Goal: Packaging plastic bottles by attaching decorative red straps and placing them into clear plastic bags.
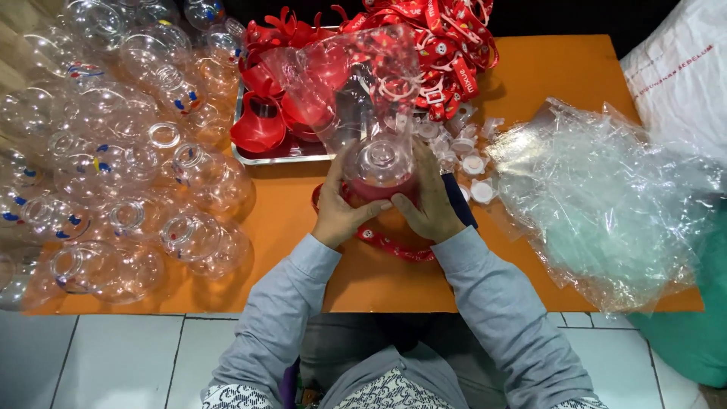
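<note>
Grey sleeves (485,303) are reaching in from six o'clock; the left hand (338,208) and right hand (429,201) are clasping a capped bottle (379,170) inside a clear bag (356,83) at centre. Many bare bottles (113,151) are waiting at nine o'clock, a bag pile (606,204) at three.

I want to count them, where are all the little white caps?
The little white caps lie in the head view on the orange table, right of the person's right hand, between the red straps and the clear plastic bags.
</note>
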